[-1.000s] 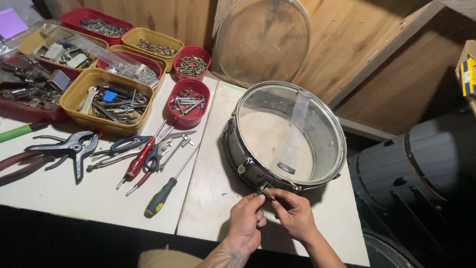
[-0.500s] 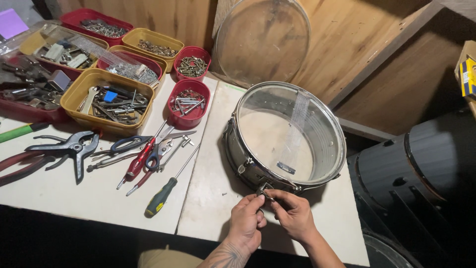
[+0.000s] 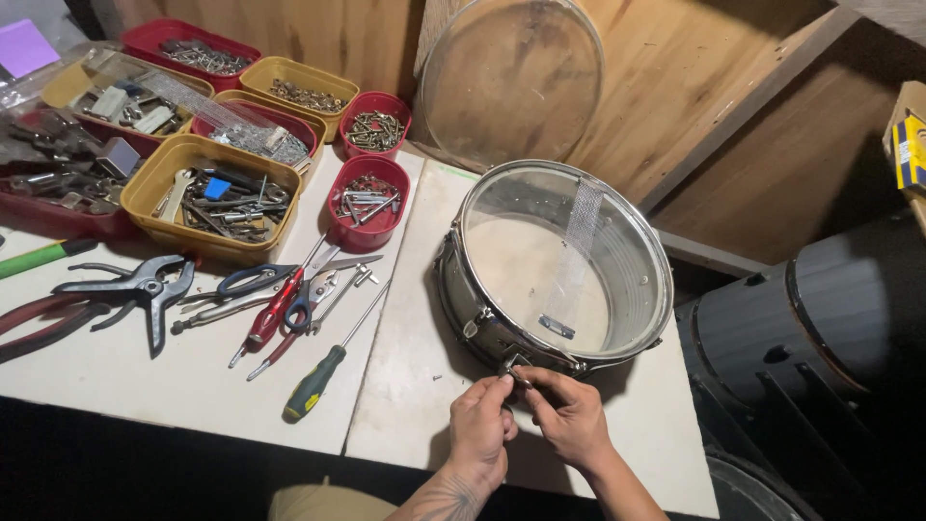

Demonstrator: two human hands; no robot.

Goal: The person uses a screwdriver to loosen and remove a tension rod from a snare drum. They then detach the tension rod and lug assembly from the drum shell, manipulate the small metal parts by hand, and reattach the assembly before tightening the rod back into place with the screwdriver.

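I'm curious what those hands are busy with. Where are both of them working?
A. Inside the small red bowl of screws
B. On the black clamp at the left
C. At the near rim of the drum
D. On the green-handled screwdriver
C: the left hand and right hand meet at a small metal fitting on the near edge of the drum, away from the tools.

Packages at the edges of the view

A yellow and blue cardboard box point(image 3: 908, 145) sits past the counter's right edge, cut off; clear plastic bags point(image 3: 145, 92) lie over the trays at the back left corner.
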